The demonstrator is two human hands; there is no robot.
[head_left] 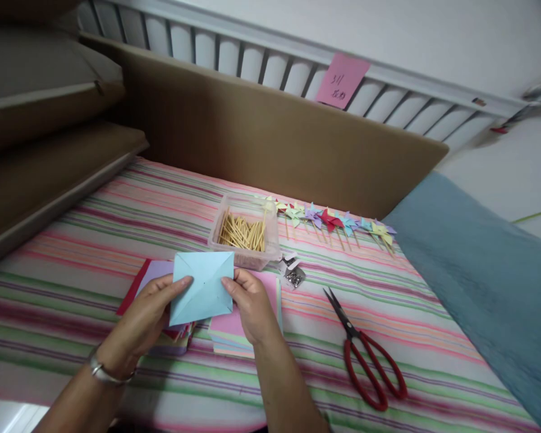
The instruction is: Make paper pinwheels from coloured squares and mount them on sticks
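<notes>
A light blue paper square (pixel 202 287) with diagonal creases is held up over the striped cloth (pixel 94 240). My left hand (pixel 148 316) grips its left edge, thumb on top. My right hand (pixel 250 304) pinches its right edge. Under my hands lie two stacks of coloured paper squares, one with pink on top (pixel 270 288) and one with lilac and red sheets (pixel 151 273).
A clear plastic tub of wooden sticks (pixel 246 231) stands just beyond the paper. A row of several small paper pinwheels (pixel 333 221) lies behind it. A small bag of pins (pixel 294 273) and red-handled scissors (pixel 365 355) lie to the right. A cardboard panel (pixel 275 138) stands at the back.
</notes>
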